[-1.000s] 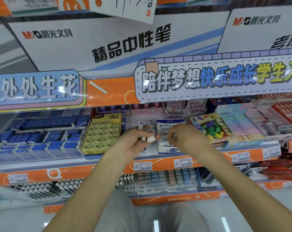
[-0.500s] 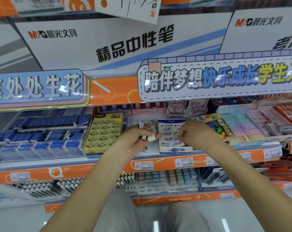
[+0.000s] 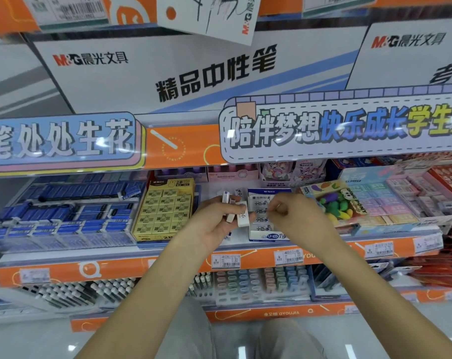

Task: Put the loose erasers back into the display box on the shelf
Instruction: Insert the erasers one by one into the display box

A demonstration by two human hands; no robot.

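1. My left hand is curled round a small bunch of loose erasers, their white sleeved ends fanning out past the thumb toward 1 o'clock. I judge it is serving as the supply, held just beside the box so each transfer is short.
2. My right hand sits over the display box, fingertips pinched together at its 9 o'clock side. Whether they pinch an eraser or only press one down, I cannot tell; the knuckles cover that spot.
3. The display box is white and blue and lies on the shelf between the two hands. It holds rows of matching white erasers printed in blue; its right half is hidden beneath my right hand, so I cannot say how full it is.
4. At 9 o'clock from it, the yellow box is packed with rabbit-print 2B erasers in tidy rows.
5. At 3 o'clock, the open fruit box holds green, purple and yellow shaped erasers in a loose heap.
6. A few more loose pieces lie on the shelf at 12 o'clock from my left hand, not yet collected, so I judge the task part done.
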